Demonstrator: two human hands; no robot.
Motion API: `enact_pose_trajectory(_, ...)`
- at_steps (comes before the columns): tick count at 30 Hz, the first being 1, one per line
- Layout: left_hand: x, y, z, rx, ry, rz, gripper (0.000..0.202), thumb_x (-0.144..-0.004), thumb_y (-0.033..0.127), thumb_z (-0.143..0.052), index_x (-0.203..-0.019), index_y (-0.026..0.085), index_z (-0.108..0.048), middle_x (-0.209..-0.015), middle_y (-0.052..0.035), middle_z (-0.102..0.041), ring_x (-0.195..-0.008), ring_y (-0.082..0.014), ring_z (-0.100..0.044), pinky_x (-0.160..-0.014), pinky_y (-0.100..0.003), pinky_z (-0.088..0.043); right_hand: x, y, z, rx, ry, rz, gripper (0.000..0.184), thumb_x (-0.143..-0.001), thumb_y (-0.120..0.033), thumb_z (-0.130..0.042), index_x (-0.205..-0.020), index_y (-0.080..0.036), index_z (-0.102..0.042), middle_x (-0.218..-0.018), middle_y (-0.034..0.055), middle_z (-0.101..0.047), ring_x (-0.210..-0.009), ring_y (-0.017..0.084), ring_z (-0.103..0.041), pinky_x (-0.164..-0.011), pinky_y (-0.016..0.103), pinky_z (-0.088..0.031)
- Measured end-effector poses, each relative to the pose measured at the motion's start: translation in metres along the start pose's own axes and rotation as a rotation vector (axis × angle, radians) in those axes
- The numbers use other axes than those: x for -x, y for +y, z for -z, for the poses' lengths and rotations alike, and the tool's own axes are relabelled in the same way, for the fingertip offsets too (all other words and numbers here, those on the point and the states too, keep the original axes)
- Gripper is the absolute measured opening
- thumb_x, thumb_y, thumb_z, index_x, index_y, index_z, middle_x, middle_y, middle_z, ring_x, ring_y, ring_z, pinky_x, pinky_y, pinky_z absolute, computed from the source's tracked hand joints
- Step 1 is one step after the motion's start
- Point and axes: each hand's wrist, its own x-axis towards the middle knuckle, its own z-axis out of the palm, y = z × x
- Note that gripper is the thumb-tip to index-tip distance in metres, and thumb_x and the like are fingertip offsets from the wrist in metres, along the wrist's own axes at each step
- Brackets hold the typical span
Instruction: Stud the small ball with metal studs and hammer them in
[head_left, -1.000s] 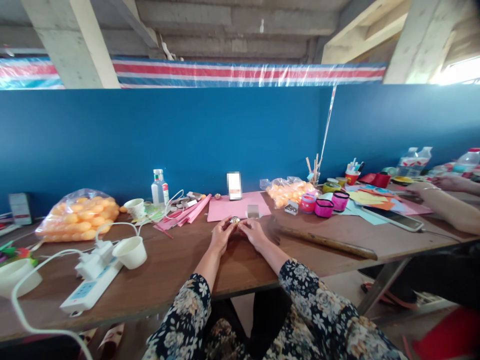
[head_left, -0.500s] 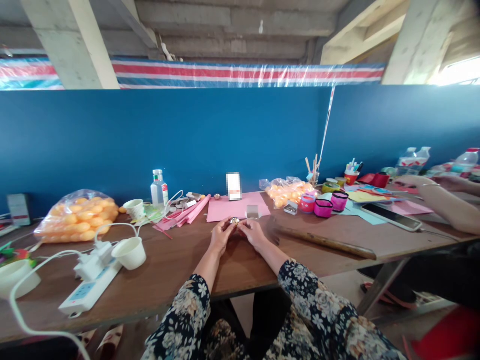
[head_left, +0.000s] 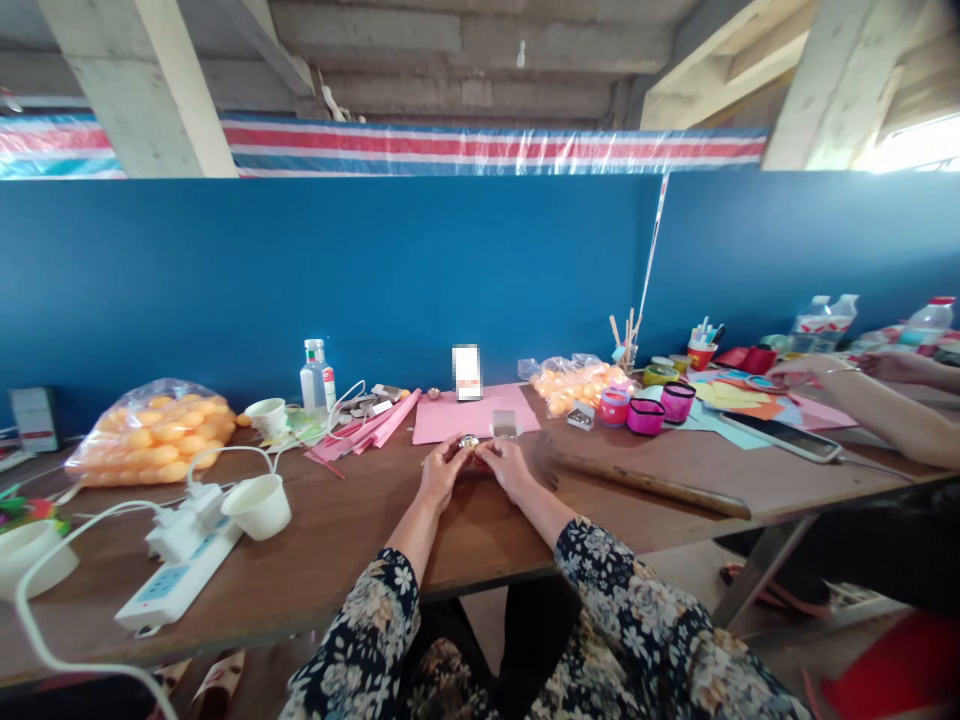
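My left hand [head_left: 441,470] and my right hand [head_left: 507,462] meet on the brown wooden table [head_left: 360,540], fingers pinched together around a small shiny round object [head_left: 469,441] between them. Both rest on the tabletop just in front of a pink paper sheet [head_left: 471,411]. A small silver piece [head_left: 505,424] lies on that sheet beyond my right hand. My sleeves are dark with a floral print.
Left: a bag of orange balls [head_left: 154,428], paper cups [head_left: 259,505], a white power strip [head_left: 171,575], a clear bottle [head_left: 318,377], pink strips [head_left: 375,420]. Right: a wooden stick [head_left: 652,484], coloured tape rolls [head_left: 649,415], another ball bag [head_left: 574,382], a phone [head_left: 791,438], another person's arm [head_left: 877,410].
My hands stay together on the small object, barely shifting. The other person's hand at the right has moved a little farther back over the coloured papers.
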Motion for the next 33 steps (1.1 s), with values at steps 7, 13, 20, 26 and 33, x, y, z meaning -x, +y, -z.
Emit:
enact_pose_trajectory(7,0.002,0.003,-0.002,-0.035,0.003,-0.018,0.047,-0.056,0.029,-0.071,-0.099,0.013,-0.060,-0.095,-0.0081,-0.066,-0.089,-0.0213,-0.060,-0.084,-0.038,-0.044,0.002,-0.007,-0.003,-0.052,0.011,-0.056,0.029,-0.059,-0.041,-0.064,-0.065,-0.013,-0.063,-0.059,0.0018,-0.061,-0.057,0.014,-0.055,-0.062,0.028,-0.046)
enact_pose_trajectory(13,0.003,0.004,-0.004,-0.062,0.000,-0.029,0.045,-0.057,0.029,-0.070,-0.098,0.014,-0.060,-0.095,-0.0071,-0.066,-0.090,-0.0206,-0.059,-0.084,-0.036,-0.044,0.005,-0.013,-0.005,-0.080,0.023,-0.084,0.028,-0.056,-0.041,-0.066,-0.061,-0.013,-0.062,-0.055,0.0007,-0.060,-0.053,0.013,-0.054,-0.060,0.028,-0.046)
enact_pose_trajectory(20,0.002,0.001,-0.002,-0.065,-0.005,-0.037,0.043,-0.058,0.029,-0.070,-0.097,0.015,-0.061,-0.095,-0.0069,-0.066,-0.091,-0.0212,-0.059,-0.084,-0.037,-0.044,0.004,-0.011,-0.006,-0.071,0.017,-0.083,0.032,-0.056,-0.045,-0.066,-0.063,-0.013,-0.063,-0.055,0.0016,-0.061,-0.051,0.013,-0.054,-0.060,0.029,-0.047)
enact_pose_trajectory(26,0.002,0.001,-0.001,-0.084,-0.006,-0.039,0.044,-0.058,0.030,-0.070,-0.098,0.014,-0.060,-0.096,-0.0074,-0.066,-0.092,-0.0216,-0.059,-0.084,-0.036,-0.044,0.003,-0.010,-0.005,-0.055,0.030,-0.094,0.031,-0.056,-0.043,-0.066,-0.062,-0.012,-0.063,-0.055,0.0024,-0.061,-0.053,0.014,-0.055,-0.060,0.029,-0.047)
enact_pose_trajectory(33,0.001,0.001,-0.002,-0.086,-0.019,-0.045,0.045,-0.058,0.029,-0.070,-0.099,0.014,-0.060,-0.096,-0.0083,-0.066,-0.092,-0.0216,-0.059,-0.085,-0.038,-0.043,0.001,-0.008,-0.004,-0.038,0.014,-0.086,0.030,-0.058,-0.041,-0.065,-0.062,-0.012,-0.064,-0.054,0.0020,-0.061,-0.051,0.012,-0.053,-0.057,0.027,-0.046)
